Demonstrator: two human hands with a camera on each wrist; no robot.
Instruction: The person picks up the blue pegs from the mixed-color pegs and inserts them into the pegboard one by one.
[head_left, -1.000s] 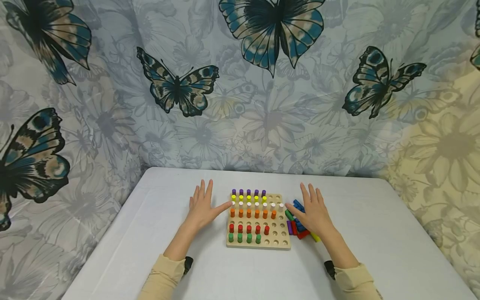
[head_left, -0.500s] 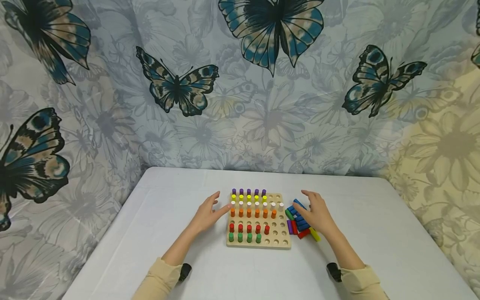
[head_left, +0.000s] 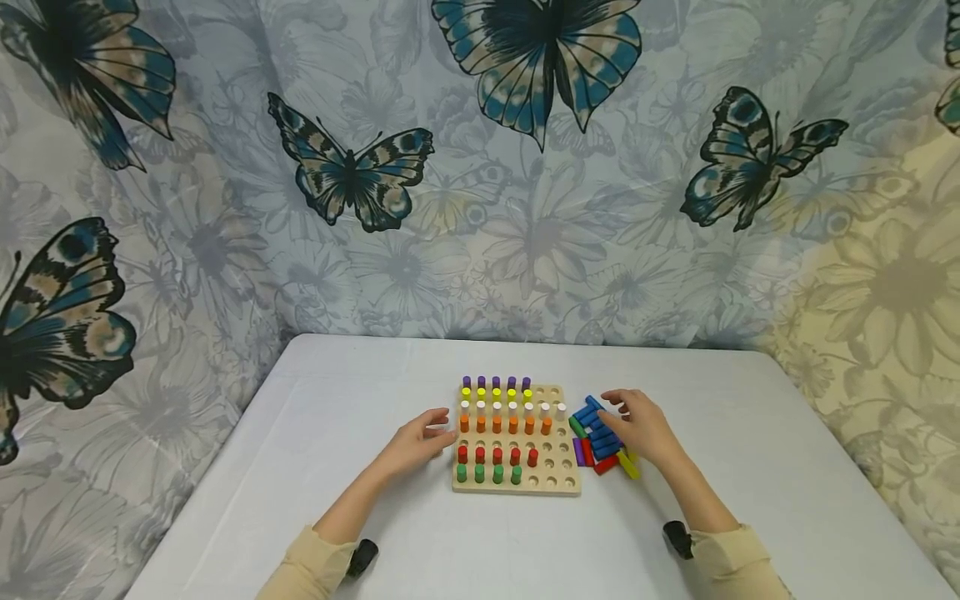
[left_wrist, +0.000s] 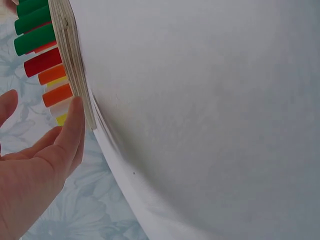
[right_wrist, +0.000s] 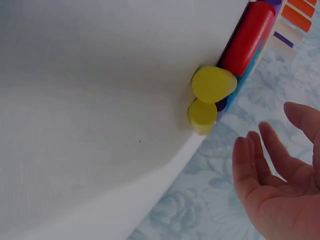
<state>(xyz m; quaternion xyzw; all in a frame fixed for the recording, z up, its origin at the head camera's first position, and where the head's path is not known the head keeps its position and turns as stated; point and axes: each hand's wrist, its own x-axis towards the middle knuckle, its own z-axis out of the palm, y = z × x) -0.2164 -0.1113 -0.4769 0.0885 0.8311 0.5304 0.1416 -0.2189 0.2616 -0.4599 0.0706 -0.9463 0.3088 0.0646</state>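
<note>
A wooden pegboard (head_left: 517, 491) lies on the table with upright pegs in rows: purple, yellow, white, orange, red (head_left: 497, 456) and green (head_left: 498, 473). My left hand (head_left: 414, 437) is at the board's left edge, fingers loosely bent, a fingertip right by its side in the left wrist view. Nothing is in that hand. Over the right side of a pile of loose pegs (head_left: 603, 446) hovers my right hand (head_left: 643, 427), its fingers relaxed and holding nothing. In the right wrist view, thumb and fingers stand apart beyond two yellow pegs (right_wrist: 214, 84) and a red peg (right_wrist: 249, 40).
The loose pile sits against the board's right side, mostly blue, with green (head_left: 577, 427), purple (head_left: 578, 452), red (head_left: 606, 465) and yellow (head_left: 627, 466) pegs. A white cloth (head_left: 337, 367) covers the table. Butterfly-patterned fabric (head_left: 540, 275) hangs behind it.
Both hands, spread wide a second ago, have lowered and their fingers have relaxed into a loose bend. The right hand has shifted slightly right. Pegs and board stay in place.
</note>
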